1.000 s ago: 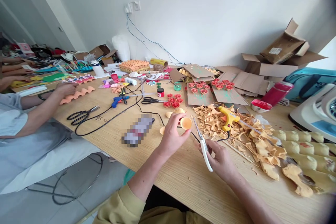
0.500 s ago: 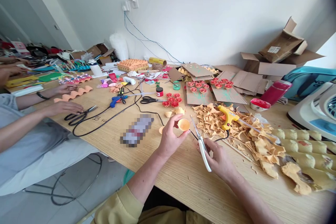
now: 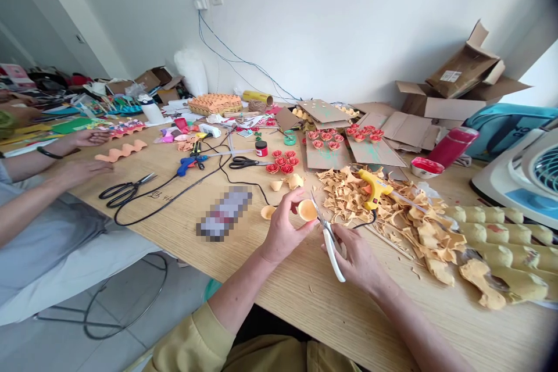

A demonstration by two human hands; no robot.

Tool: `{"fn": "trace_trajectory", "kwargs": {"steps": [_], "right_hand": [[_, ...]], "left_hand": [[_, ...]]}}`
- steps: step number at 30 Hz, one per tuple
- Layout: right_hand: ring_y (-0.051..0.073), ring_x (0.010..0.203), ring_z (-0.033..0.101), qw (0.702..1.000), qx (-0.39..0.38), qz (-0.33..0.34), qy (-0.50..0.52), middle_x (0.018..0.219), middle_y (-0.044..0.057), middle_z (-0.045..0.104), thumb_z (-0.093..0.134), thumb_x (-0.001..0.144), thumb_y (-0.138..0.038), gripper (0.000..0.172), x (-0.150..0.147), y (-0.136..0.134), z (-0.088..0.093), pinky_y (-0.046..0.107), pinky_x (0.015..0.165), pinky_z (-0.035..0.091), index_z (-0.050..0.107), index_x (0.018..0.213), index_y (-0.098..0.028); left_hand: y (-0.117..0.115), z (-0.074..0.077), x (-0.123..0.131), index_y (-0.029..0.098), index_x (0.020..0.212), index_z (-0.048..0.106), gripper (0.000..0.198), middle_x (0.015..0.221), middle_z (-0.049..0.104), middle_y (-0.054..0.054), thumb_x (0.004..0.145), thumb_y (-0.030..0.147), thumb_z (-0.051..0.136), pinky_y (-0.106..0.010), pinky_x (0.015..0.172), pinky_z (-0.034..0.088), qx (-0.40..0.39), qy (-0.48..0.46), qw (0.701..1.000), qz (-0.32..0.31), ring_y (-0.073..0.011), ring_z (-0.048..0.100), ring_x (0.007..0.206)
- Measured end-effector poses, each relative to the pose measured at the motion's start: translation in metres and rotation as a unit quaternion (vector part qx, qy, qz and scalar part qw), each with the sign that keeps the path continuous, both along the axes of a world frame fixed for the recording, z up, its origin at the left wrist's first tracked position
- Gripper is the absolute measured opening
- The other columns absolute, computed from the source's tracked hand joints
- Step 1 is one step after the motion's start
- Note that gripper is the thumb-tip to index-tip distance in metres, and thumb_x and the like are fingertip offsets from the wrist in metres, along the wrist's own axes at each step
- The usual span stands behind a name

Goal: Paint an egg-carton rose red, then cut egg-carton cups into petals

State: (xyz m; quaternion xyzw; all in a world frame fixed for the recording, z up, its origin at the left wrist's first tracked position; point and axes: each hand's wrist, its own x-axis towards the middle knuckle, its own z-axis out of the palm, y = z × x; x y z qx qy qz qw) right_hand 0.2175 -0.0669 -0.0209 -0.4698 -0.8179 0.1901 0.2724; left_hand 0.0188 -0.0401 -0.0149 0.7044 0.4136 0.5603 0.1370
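My left hand pinches a small orange egg-carton cup between thumb and fingers, its round opening facing me. White-handled scissors are in my right hand, with their blades right beside the cup's right rim. Another orange cup lies on the table just left of my left hand. Beyond the hands sit pale cups and a cluster of red paper flowers. A heap of orange scraps spreads to the right, with a yellow glue gun on it.
Black scissors, a blue glue gun with its cord and a blurred flat object lie left. A person's hands are at far left. Egg cartons, a fan and a pink bottle stand right.
The scissor blades have come closer to the cup's rim. At far left, the other person's hand has drawn back from the black scissors. The view has shifted slightly.
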Motion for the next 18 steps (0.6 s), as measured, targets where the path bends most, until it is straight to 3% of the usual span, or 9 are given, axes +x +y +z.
{"fn": "trace_trajectory", "kwargs": {"steps": [9,18], "right_hand": [[0.016,0.069,0.054,0.999,0.040,-0.001,-0.024,0.074,-0.001,0.056,0.051,0.094,-0.035,0.021,0.0005,-0.0001,-0.0005,0.032,0.074,0.042,0.042,0.079,-0.024],[0.017,0.068,0.052,0.998,0.049,0.017,-0.022,0.070,-0.001,0.054,0.048,0.095,-0.031,0.022,0.0015,-0.0002,0.0003,0.033,0.074,0.041,0.039,0.076,-0.024]], "left_hand": [[-0.0006,-0.0026,0.0003,0.024,0.134,0.047,0.061,0.117,0.068,-0.010,0.081,0.028,0.076,-0.034,0.086,0.057,-0.001,0.000,1.000,-0.021,-0.0205,0.068,0.099],[-0.0016,-0.0010,0.0003,0.024,0.137,0.044,0.065,0.104,0.068,-0.006,0.081,0.029,0.077,-0.034,0.085,0.057,-0.032,-0.053,0.997,-0.053,-0.0185,0.067,0.092]]}}
